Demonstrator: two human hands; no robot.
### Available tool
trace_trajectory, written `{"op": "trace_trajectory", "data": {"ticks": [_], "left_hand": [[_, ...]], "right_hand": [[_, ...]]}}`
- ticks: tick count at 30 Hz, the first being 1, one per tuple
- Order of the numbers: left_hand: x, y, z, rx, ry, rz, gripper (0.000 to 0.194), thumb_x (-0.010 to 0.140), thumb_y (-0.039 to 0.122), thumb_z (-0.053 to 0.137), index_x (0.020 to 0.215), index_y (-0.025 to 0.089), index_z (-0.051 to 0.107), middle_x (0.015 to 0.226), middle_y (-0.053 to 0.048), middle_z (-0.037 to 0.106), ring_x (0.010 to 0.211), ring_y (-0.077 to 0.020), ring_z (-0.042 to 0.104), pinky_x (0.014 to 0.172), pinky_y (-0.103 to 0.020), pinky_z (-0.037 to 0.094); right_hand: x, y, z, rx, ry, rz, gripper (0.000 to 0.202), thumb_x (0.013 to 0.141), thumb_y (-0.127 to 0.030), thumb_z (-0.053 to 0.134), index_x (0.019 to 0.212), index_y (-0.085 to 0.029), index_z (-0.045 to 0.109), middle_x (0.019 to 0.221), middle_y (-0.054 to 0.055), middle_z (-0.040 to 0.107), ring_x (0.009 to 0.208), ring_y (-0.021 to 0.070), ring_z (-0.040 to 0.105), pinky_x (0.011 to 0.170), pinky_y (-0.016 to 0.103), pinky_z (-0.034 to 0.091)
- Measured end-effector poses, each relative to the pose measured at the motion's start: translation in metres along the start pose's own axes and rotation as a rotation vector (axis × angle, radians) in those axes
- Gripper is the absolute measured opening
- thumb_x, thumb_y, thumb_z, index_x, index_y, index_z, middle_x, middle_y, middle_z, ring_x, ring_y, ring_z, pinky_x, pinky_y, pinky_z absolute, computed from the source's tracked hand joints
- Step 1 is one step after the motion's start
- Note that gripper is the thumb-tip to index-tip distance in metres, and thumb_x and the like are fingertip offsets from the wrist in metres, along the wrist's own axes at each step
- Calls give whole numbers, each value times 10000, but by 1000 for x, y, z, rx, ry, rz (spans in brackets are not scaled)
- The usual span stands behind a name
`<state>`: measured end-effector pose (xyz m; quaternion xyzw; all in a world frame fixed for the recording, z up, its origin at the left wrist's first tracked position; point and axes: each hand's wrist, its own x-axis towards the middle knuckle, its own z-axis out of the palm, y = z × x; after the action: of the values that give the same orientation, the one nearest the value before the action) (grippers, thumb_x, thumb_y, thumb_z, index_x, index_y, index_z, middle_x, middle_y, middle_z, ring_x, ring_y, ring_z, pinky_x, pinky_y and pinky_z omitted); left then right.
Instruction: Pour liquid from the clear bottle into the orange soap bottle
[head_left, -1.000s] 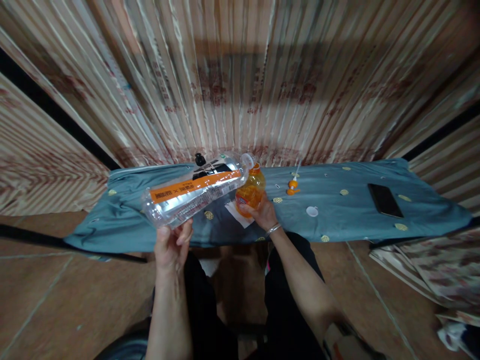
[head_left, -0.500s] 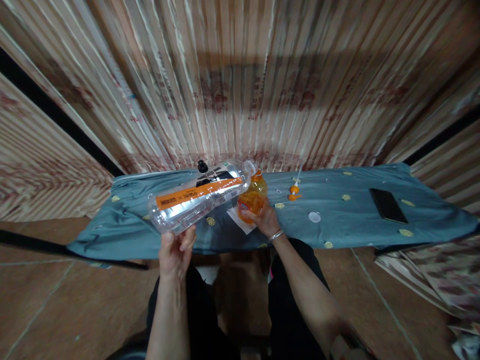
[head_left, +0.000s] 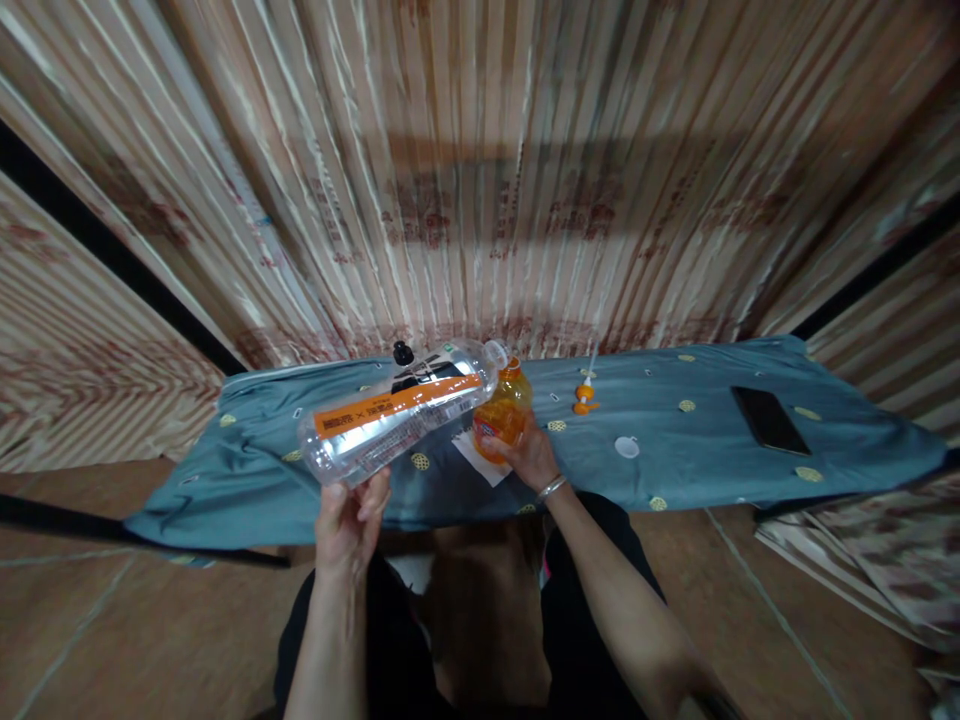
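My left hand (head_left: 351, 520) grips the base end of a large clear bottle (head_left: 397, 415) with an orange label. The bottle lies tilted in the air, its mouth at the upper right, right by the mouth of an orange bottle (head_left: 502, 412). Around the orange bottle's side are the fingers of my right hand (head_left: 529, 452), with a bracelet on the wrist. Orange liquid shows inside it. Whether the two mouths touch, I cannot tell. White paper (head_left: 480, 462) lies beneath the orange bottle. An orange pump top (head_left: 585, 394) lies to the right.
A blue-green cloth (head_left: 247, 450) with yellow prints covers the narrow table. On it are a small black cap (head_left: 403, 353) behind the clear bottle, a white round lid (head_left: 627, 447) and a dark phone (head_left: 770, 420) at the right. A striped curtain (head_left: 465, 200) hangs behind.
The camera view has shifted slightly, so the table sits lower in the picture. Both hands keep their holds, and the bottles stay mouth to mouth in nearly the same pose.
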<state>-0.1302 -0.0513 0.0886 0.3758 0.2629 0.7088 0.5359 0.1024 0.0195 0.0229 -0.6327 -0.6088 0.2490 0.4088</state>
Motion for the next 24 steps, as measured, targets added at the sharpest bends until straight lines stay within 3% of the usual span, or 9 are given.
{"op": "trace_trajectory", "data": {"ticks": [11,19,24], "left_hand": [[6,2,-7,22,17,-11,460,599,528,786,858,157,700,671,-48,653,364,-9,278,350,-160,233],[12,2,-10,46,16,-21,456,584,545,783,799,154,694,670,-54,655,358,-11,274,346,-176,230],[15,4,-9,107,-24,15,443,612,574,749,772,163,708,528,-7,555,350,-22,239,346,-188,219]], "right_hand": [[0,1,0,25,2,-58,582,699,-429,750,1172,-192,509,1089,106,704,997,274,687,869,406,553],[0,-1,-1,13,1,-14,602,678,-458,764,1150,-187,505,1057,101,710,990,277,689,863,408,554],[1,2,2,22,16,-37,599,683,-451,766,1148,-186,498,1079,109,706,988,264,689,860,382,550]]}}
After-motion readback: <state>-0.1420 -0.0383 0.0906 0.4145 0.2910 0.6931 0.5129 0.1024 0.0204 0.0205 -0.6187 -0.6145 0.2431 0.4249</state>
